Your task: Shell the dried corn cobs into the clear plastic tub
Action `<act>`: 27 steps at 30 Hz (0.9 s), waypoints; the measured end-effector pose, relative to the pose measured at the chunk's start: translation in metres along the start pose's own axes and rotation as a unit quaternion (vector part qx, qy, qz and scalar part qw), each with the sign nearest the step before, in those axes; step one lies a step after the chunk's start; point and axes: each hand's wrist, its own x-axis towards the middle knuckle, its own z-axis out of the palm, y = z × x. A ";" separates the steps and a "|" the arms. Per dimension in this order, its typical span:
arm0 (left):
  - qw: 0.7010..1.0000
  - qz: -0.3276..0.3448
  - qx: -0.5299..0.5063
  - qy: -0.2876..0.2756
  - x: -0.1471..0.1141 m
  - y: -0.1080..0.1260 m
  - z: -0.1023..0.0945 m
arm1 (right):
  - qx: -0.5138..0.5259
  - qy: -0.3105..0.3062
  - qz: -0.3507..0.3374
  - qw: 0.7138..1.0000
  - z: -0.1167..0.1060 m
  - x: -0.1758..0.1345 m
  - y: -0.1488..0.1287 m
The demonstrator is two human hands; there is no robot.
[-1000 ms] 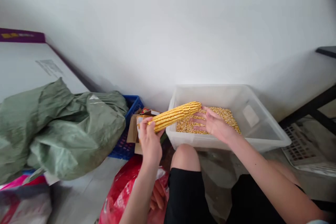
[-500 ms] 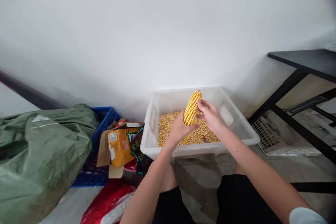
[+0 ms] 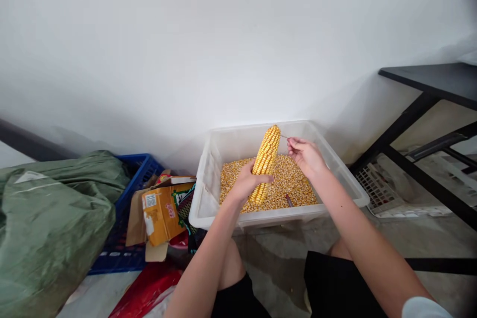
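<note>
My left hand (image 3: 249, 179) is wrapped round the lower half of a yellow corn cob (image 3: 267, 154), which leans with its tip up and to the right. Its kernels look whole along the visible side. Just right of the tip, my right hand (image 3: 304, 155) is closed in a pinch on a thin dark strand (image 3: 283, 136) that reaches to the cob. Beneath both hands is a translucent plastic bin (image 3: 257, 219) holding loose corn kernels (image 3: 294, 179). A small reddish-brown stick-like thing (image 3: 289, 200) lies on the kernels.
Left of the bin stand an opened orange carton (image 3: 162, 211), a blue crate (image 3: 128, 203) and a green sack (image 3: 55, 228). A red bag (image 3: 147, 283) lies on the floor. At right are a black table (image 3: 436, 82) and a white basket (image 3: 376, 186). Behind rises a white wall (image 3: 238, 44).
The right hand has come off the cob's side and moved right, drawing a thin strand out. My left hand has shifted lower on the cob, showing more of it.
</note>
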 end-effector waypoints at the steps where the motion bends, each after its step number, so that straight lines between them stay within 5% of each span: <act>1: 1.000 0.005 0.017 0.001 0.001 0.001 -0.002 | -0.002 -0.001 0.001 1.000 -0.002 0.001 -0.001; 6: 0.986 0.049 0.157 0.014 0.013 0.010 -0.003 | -0.128 -0.074 0.019 0.989 -0.007 -0.002 -0.004; 10: 0.924 0.082 0.359 0.100 0.023 0.014 0.008 | -0.368 -0.082 -0.041 0.925 -0.006 -0.009 -0.002; 13: 0.889 0.084 0.431 0.130 0.026 0.011 0.016 | -0.408 -0.089 -0.051 0.907 -0.004 -0.010 0.004; 19: 0.931 0.077 0.339 0.109 0.026 0.002 0.012 | -0.318 -0.119 -0.057 0.939 -0.010 -0.004 0.006; 23: 0.977 0.018 0.203 0.069 0.019 0.004 -0.001 | -0.283 -0.048 -0.086 0.954 -0.032 0.003 -0.005; 27: 0.989 -0.011 0.143 0.035 0.013 0.007 -0.009 | -0.281 0.007 -0.095 0.955 -0.045 0.007 -0.008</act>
